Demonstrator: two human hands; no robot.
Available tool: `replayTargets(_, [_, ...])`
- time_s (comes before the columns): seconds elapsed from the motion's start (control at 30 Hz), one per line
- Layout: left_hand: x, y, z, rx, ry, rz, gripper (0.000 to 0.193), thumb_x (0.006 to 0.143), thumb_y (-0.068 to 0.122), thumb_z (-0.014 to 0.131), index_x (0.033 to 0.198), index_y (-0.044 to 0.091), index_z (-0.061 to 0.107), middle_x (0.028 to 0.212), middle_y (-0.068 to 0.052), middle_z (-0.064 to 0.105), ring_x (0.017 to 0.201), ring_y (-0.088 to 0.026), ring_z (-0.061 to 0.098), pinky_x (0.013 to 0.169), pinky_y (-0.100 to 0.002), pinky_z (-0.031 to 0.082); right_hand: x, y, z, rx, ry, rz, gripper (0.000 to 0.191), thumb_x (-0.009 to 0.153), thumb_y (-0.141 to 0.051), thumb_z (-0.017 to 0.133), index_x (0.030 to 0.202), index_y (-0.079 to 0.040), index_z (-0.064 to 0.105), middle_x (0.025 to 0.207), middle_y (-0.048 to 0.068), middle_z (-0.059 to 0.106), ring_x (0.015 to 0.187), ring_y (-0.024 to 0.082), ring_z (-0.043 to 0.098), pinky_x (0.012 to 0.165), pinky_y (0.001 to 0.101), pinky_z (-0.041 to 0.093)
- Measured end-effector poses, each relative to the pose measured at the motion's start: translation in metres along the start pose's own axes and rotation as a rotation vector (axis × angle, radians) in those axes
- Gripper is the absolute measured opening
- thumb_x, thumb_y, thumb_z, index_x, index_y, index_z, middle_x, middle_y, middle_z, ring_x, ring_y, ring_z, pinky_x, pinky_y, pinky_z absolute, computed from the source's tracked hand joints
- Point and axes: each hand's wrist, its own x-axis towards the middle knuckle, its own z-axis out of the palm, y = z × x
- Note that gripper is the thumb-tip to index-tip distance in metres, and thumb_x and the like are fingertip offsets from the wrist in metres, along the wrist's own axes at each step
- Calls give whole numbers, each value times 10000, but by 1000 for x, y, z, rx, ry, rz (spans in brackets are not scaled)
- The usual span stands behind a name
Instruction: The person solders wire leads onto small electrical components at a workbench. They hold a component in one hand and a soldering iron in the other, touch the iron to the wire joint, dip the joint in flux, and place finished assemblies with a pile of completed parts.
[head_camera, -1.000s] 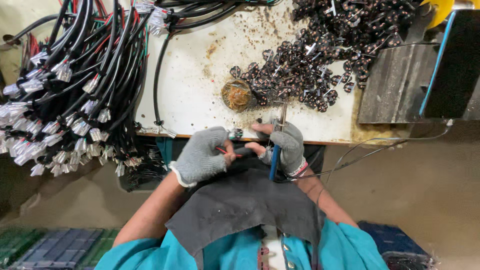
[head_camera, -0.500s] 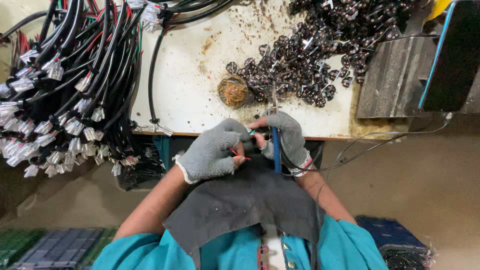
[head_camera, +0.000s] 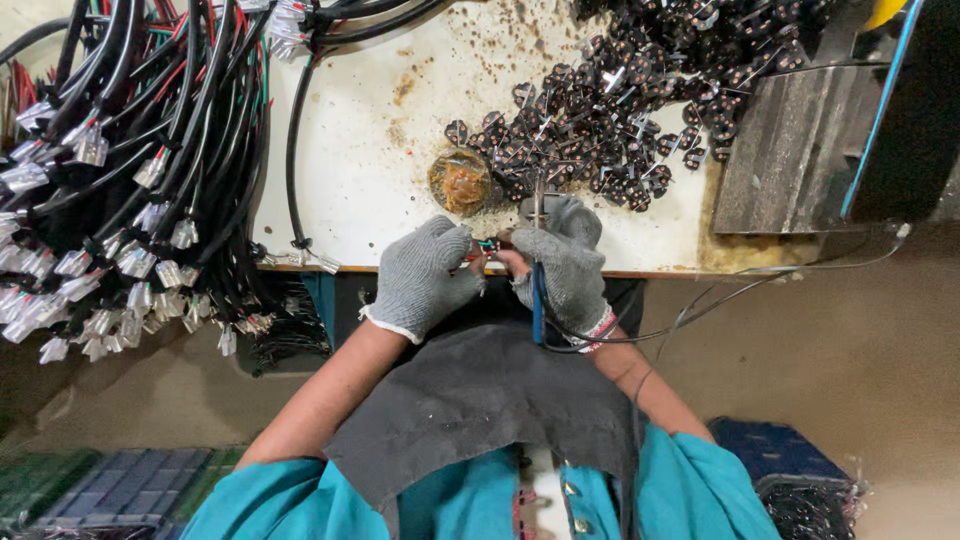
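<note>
Black cable bundles (head_camera: 130, 170) with clear plastic end connectors, heaped well to the left of the small round tin of brown paste (head_camera: 460, 181) and spilling over the near edge of the white workbench (head_camera: 360, 150). One loose black lead (head_camera: 293, 150) running from the far edge toward the near edge, between the bundles and the tin.

Just nearer than the tin, over the bench's edge: left hand (head_camera: 420, 278) in a grey knit glove, curled shut, pinching thin red and green wire ends (head_camera: 487, 246) at its fingertips. Wire ends lying across, roughly left to right, bridging the small gap between the two hands and touching both; equally near to each, slightly more in the left hand's pinch.

Right of the wires and nearer than the tin: right hand (head_camera: 567, 268), also grey-gloved, closed around a blue-handled soldering tool (head_camera: 539, 290). Tool's long axis running away from the body, metal tip (head_camera: 539, 195) pointing at the bench just right of the tin, handle end toward the lap with its thin cord trailing off right. Whether the tip touches anything: cannot tell.

Beyond and right of the tin: dark heap of small black plug parts (head_camera: 620, 120) with metal pins. Farther right, a grey slab (head_camera: 790, 150) at the bench's end. Below the hands, a dark grey cloth (head_camera: 480, 400) across the lap.
</note>
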Motion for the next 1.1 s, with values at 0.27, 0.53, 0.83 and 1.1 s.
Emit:
replayTargets(0.27, [2, -2, 0, 22, -30, -8, 199, 769, 275, 822, 838, 148, 685, 833, -85, 619, 738, -314, 654, 612, -435, 509, 7, 0, -9, 84, 75, -195, 301, 783, -268, 887, 1029, -151, 757, 1000, 70, 747, 1025, 351, 668, 941, 471, 491])
replayTargets(0.53, [3, 3, 1, 20, -14, -67, 174, 811, 289, 797, 854, 160, 688, 841, -69, 619, 737, -297, 656, 617, -424, 511, 7, 3, -5, 62, 58, -213, 268, 769, -255, 893, 997, -187, 771, 1038, 35, 762, 1054, 313, 687, 979, 437, 482])
replayTargets(0.83, [1, 8, 3, 27, 42, -37, 154, 792, 258, 780, 856, 162, 678, 853, -70, 624, 737, -304, 655, 612, -436, 501, 6, -1, -5, 34, 72, -208, 278, 765, -298, 905, 981, -165, 789, 985, 48, 753, 988, 323, 664, 933, 454, 459])
replayTargets(1.1, [0, 9, 3, 34, 21, -65, 151, 797, 254, 780, 838, 160, 669, 834, -68, 622, 721, -306, 653, 599, -444, 496, 5, -5, -6, 43, 74, -205, 216, 767, -277, 903, 903, -181, 765, 959, 29, 762, 1006, 311, 664, 951, 462, 438])
